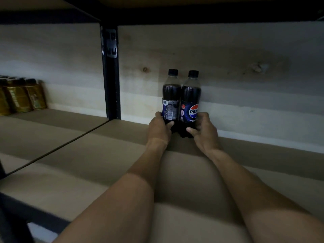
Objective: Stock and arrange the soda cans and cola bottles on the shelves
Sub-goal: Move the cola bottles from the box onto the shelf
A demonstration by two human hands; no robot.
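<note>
1. The left hand (158, 128) curls round the base of a dark plastic cola bottle (171, 95) with its barcode facing out. The right hand (203, 132) grips its logo-fronted twin bottle (191, 97).
2. Both stand upright and touching, deep on the beige shelf board (87, 155).
3. They look full, so probably heavy and tippy. The smooth plastic may slip, so grip low on the body.
4. The pale wooden back panel (245, 67) is just behind them, and gold cans (19, 97) sit far left.

We look into a dimly lit shelving bay. The tan shelf (84, 155) runs back to a pale wooden back panel (236, 55) marked with dark knots. A black metal upright (110, 88) carrying a grey bracket (111, 43) divides two bays, and a dark beam (201, 15) spans overhead.
</note>
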